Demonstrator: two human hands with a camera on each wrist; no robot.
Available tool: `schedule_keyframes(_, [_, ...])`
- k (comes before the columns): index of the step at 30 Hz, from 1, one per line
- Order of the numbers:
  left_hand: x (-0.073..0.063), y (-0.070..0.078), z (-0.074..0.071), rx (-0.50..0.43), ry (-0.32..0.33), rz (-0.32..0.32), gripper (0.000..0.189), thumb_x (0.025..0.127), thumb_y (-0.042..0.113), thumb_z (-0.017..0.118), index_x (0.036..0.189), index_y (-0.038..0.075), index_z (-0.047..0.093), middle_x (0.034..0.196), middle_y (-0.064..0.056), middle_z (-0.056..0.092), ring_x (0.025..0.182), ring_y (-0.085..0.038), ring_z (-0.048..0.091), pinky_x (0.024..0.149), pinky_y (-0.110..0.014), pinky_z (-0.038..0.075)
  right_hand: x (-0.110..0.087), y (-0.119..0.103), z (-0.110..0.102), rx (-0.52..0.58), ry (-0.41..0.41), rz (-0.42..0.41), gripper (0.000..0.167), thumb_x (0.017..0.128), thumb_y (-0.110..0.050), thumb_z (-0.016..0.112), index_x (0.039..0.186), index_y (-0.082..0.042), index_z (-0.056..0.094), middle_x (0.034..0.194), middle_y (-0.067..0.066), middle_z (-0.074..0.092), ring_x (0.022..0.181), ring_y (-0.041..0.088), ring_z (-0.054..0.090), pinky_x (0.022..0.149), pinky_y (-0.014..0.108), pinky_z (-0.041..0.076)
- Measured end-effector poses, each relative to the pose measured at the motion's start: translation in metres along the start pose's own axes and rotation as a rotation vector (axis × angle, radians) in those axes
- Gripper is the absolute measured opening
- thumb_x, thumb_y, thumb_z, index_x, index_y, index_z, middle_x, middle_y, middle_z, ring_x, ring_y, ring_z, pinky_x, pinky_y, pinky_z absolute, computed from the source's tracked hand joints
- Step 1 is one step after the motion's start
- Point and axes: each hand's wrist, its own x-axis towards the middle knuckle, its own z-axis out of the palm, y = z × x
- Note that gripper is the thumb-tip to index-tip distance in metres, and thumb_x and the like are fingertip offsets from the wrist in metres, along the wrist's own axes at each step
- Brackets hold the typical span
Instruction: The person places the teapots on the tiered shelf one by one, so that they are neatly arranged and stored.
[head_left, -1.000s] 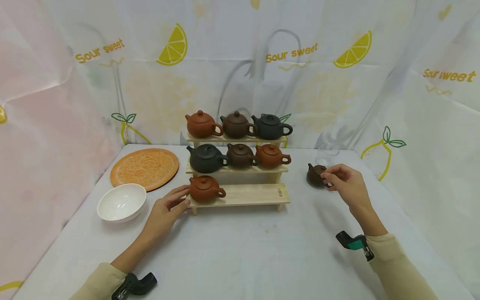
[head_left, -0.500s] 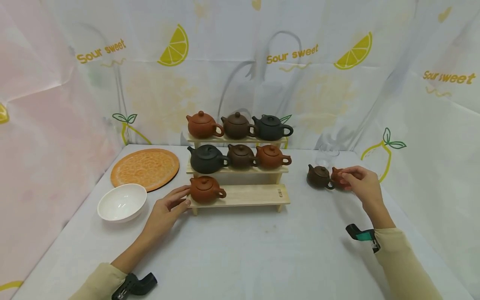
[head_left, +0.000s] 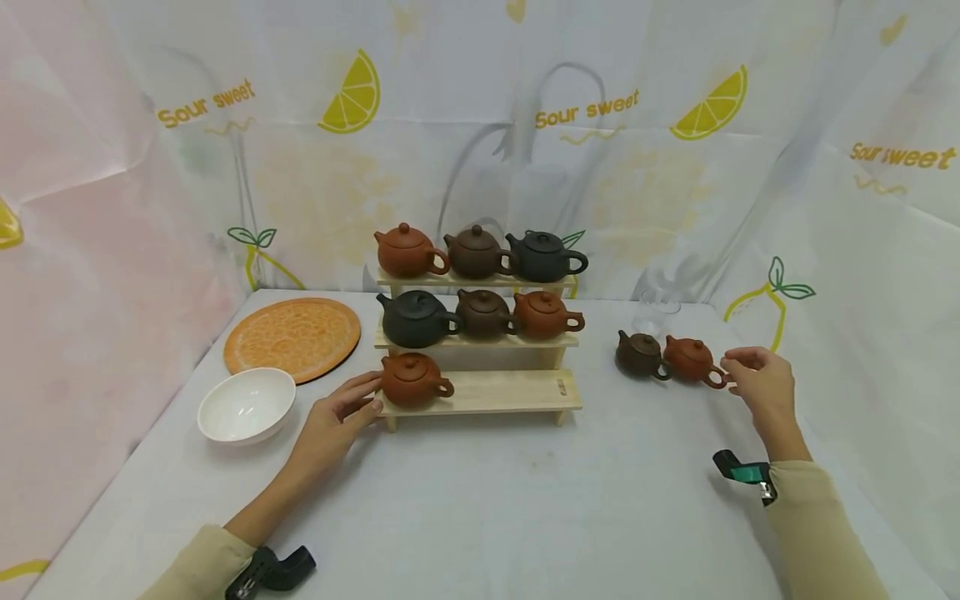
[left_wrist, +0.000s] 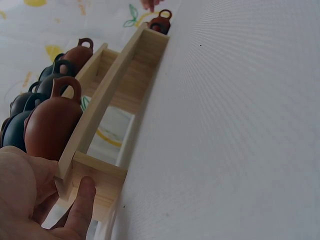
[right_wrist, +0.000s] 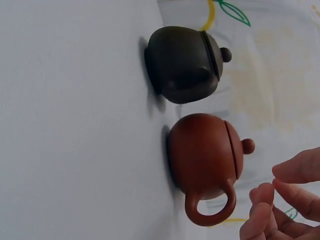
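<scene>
My left hand rests at the left end of a three-tier wooden stand; in the left wrist view a straight digit touches its end support. Beside those fingers, a reddish-brown teapot sits on the lowest shelf. On the right, my right hand is just beyond the handle of a red-brown teapot, its fingers loosely bent with nothing between them. In the right wrist view a gap separates these fingertips from the red-brown teapot. A dark brown teapot stands left of it on the table.
Several red, brown and black teapots fill the stand's upper shelves, including a black teapot. Left of the stand are a white bowl and a round orange-patterned board. A clear glass item stands behind the right-hand teapots.
My right hand has moved rightward from in front of the dark brown teapot, past the red-brown one, bringing both into full view. The left hand stays at the stand's end.
</scene>
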Motion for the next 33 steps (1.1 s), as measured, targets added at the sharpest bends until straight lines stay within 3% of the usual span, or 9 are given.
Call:
schedule_keyframes(3, [-0.002,-0.001,0.001,-0.004,-0.003,-0.006,0.044,0.106,0.015,0.065,0.144,-0.004,0.058,0.155,-0.017,0.048,0.125,-0.039,0.060,0.096,-0.015,0.048,0.001,0.007,-0.001,-0.044,-0.007,0.041,0.035,0.104,-0.014,0.057,0.127,0.013,0.058,0.103,0.012,0.066,0.068,0.002,0.062,0.059,0.018,0.057])
schedule_keyframes(6, [-0.002,-0.002,0.001,-0.012,-0.003,-0.006,0.043,0.106,0.014,0.064,0.144,-0.004,0.058,0.155,-0.016,0.048,0.125,-0.038,0.060,0.096,-0.015,0.048,0.002,0.012,-0.001,-0.043,-0.020,0.061,0.035,0.104,-0.012,0.055,0.126,0.015,0.057,0.101,0.015,0.068,0.065,0.001,0.063,0.058,0.020,0.057])
schedule_keyframes(17, [-0.003,0.001,-0.001,-0.006,-0.009,-0.024,0.044,0.106,0.017,0.064,0.145,-0.002,0.058,0.156,-0.015,0.047,0.126,-0.037,0.060,0.097,-0.015,0.047,0.008,0.024,0.007,0.106,-0.095,0.155,0.026,0.106,-0.015,0.054,0.118,0.009,0.053,0.083,-0.005,0.062,0.063,0.007,0.066,0.061,0.024,0.060])
schedule_keyframes(27, [-0.001,0.002,-0.002,-0.008,-0.013,-0.028,0.045,0.106,0.019,0.064,0.146,-0.001,0.058,0.156,-0.015,0.047,0.126,-0.037,0.060,0.096,-0.016,0.049,0.012,0.030,0.015,0.217,-0.111,0.220,0.023,0.108,-0.021,0.056,0.115,0.002,0.054,0.077,-0.007,0.062,0.062,0.008,0.067,0.061,0.024,0.061])
schedule_keyframes(33, [0.000,0.001,-0.001,-0.015,-0.009,-0.032,0.045,0.106,0.019,0.065,0.146,-0.001,0.058,0.156,-0.015,0.047,0.125,-0.037,0.060,0.095,-0.017,0.050,0.010,0.029,0.016,0.277,-0.094,0.215,0.012,0.107,-0.011,0.056,0.106,0.002,0.054,0.077,-0.003,0.060,0.059,0.010,0.066,0.057,0.024,0.060])
